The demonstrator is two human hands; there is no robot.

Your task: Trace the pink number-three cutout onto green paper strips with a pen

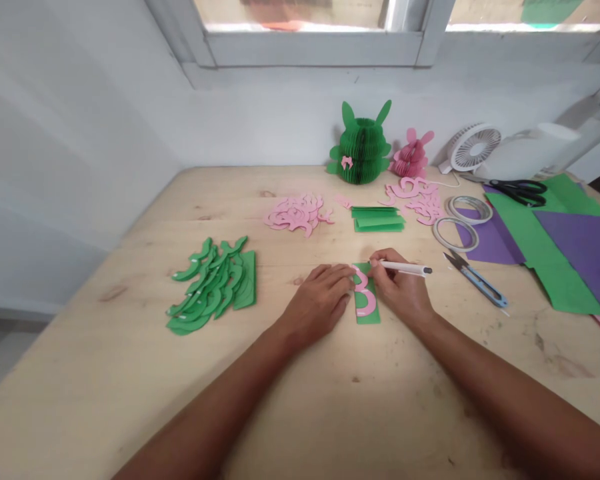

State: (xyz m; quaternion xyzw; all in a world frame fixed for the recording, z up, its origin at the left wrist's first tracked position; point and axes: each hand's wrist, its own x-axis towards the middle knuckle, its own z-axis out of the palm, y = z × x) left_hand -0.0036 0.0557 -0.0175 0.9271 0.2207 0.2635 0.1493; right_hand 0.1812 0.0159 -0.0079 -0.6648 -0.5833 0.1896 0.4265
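**Tracing a pink template at a paper-craft table**

At the middle of a pale wooden table (130,373), a person's left hand (320,301) lies flat, fingers pressed together, pinning a curved pink paper template (364,293) onto a small green paper rectangle (369,313), apparently so that neither slips. The right hand (401,287) pinches a white pen with a dark cap (405,268), its tip at the template's upper edge, the barrel pointing toward the table's right edge; the grip suggests tracing the outline.

Toward the left edge lies a fanned pile of green curved paper cut-outs (213,287). Nearer the far edge sit a heap of pink curved paper cut-outs (297,213) and a stack of green paper strips (377,219). Against the wall stand a green honeycomb-paper rabbit (363,147) and a smaller pink honeycomb-paper rabbit (411,157). On the right, within reach, lie blue-handled thread snips (475,277), two rolls of clear tape (456,233), black-handled scissors (520,190), and overlapping green and purple paper sheets (570,247). A small white fan (473,148) stands at the far right corner.
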